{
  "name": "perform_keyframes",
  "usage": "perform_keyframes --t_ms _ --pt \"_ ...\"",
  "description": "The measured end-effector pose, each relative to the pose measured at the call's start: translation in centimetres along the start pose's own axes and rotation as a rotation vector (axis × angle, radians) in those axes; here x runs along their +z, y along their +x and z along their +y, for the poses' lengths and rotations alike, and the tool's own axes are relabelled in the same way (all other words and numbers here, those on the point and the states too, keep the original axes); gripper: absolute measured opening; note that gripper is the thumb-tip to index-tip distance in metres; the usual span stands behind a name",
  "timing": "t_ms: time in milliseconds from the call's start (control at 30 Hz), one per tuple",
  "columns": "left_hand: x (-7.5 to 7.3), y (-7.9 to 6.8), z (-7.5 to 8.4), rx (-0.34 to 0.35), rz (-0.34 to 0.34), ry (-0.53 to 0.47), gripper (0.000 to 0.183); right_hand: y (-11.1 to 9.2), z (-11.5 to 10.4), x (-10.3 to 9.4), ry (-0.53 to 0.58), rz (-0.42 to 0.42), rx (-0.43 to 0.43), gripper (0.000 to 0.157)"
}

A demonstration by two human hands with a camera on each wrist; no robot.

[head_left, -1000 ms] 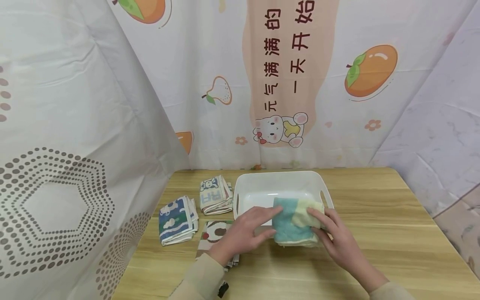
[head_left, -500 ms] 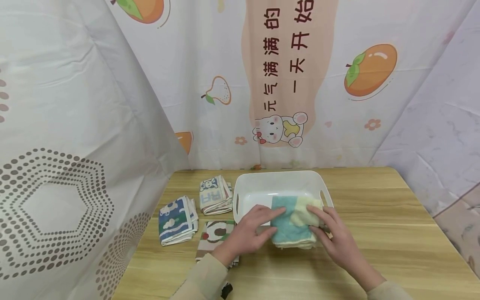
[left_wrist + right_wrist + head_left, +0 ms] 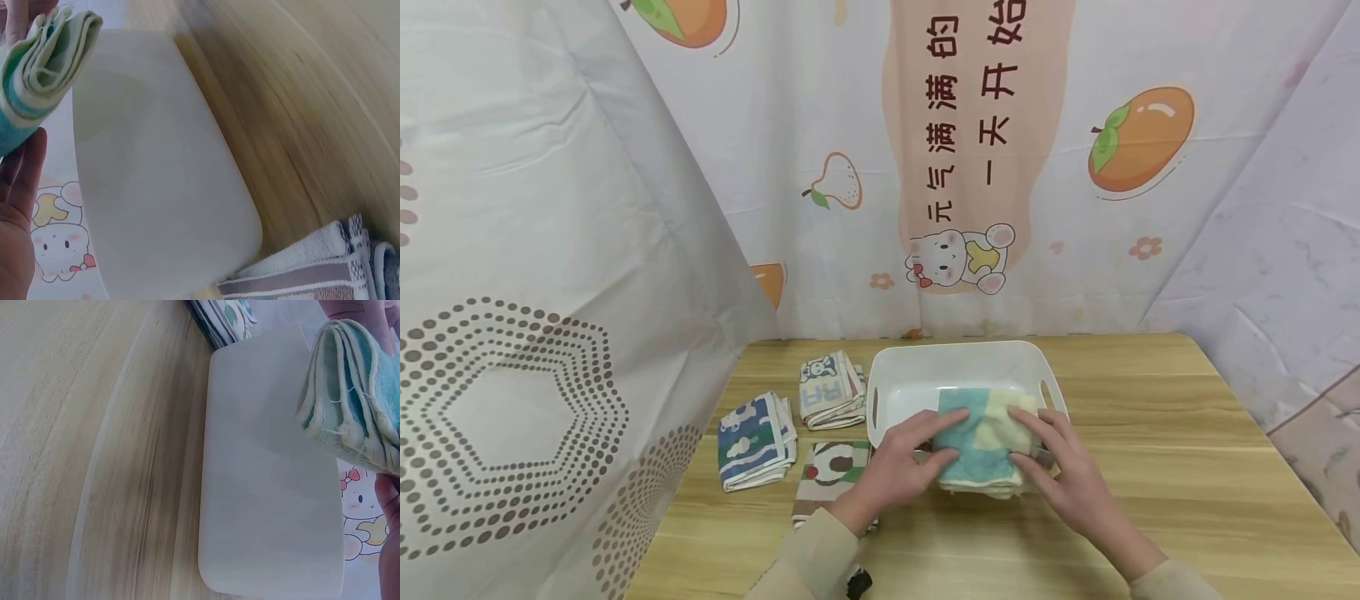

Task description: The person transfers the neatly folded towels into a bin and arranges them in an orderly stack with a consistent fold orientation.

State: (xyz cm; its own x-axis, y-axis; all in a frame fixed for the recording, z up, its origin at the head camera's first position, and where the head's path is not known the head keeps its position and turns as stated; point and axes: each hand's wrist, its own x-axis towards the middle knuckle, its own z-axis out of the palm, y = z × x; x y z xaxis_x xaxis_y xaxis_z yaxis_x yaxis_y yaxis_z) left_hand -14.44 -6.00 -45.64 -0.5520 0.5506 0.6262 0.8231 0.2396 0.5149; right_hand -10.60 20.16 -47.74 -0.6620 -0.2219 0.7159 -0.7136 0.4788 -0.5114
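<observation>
Between my two hands is a folded towel (image 3: 977,446) in teal and pale yellow, held over the front part of a white basket (image 3: 955,362). My left hand (image 3: 902,462) grips its left side, and my right hand (image 3: 1067,467) grips the right side. Layered folded edges of the towel (image 3: 53,69) show in the left wrist view, above the basket's outer wall (image 3: 162,169). From the right wrist the same towel (image 3: 356,394) appears with loose threads along its edge.
Left of the basket lie a blue and green folded towel (image 3: 752,442), a cream folded towel (image 3: 829,390) and a brown and green one (image 3: 827,475), partly behind my left arm. All are on the wooden table (image 3: 1157,433). A printed curtain (image 3: 820,108) hangs behind.
Both hands and the towel have shifted slightly left and a little farther in over the basket. The other towels and the basket have stayed put.
</observation>
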Motion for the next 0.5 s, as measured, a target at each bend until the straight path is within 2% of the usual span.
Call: perform_keyframes --t_ms 167,300,500 --pt "0.06 0.03 0.26 -0.07 0.029 -0.063 0.054 -0.01 -0.18 0.02 -0.049 -0.012 0.063 0.075" --pt "0.01 0.09 0.48 -0.11 0.043 -0.07 0.054 -0.02 -0.42 0.05 -0.061 -0.026 0.116 0.079" --pt "0.04 0.29 0.58 -0.06 0.091 -0.012 0.054 -0.01 -0.96 -0.1 -0.05 -0.057 0.208 0.08"
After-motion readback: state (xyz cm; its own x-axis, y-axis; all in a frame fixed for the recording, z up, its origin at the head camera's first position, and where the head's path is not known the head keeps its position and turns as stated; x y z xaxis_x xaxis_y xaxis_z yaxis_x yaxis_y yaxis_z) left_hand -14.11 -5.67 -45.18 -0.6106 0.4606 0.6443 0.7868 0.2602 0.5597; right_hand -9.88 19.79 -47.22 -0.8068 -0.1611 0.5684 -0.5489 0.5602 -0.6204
